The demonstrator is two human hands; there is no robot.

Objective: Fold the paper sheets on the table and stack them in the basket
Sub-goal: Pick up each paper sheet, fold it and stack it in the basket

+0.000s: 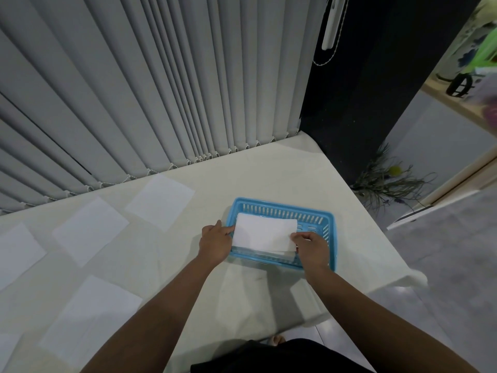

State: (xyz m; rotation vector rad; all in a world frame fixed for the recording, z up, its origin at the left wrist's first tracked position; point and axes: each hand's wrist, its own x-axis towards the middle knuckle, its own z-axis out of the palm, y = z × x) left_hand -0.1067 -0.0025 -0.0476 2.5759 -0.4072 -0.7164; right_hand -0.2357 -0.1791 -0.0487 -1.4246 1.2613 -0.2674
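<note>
A blue slotted plastic basket (282,207) stands on the cream table, right of centre. A folded white paper sheet (263,232) lies over the basket on top of other folded paper. My left hand (215,242) grips the folded sheet's left edge at the basket's left rim. My right hand (312,247) pinches its right near corner above the basket's right side. Several flat unfolded sheets lie on the table to the left: one at the back (161,201), one in the middle (90,231), one near me (91,321).
Grey vertical blinds (148,90) hang along the table's far edge. The table (269,168) ends just right of the basket, with grey floor and a plant (387,181) beyond. Another sheet (16,251) lies at the far left.
</note>
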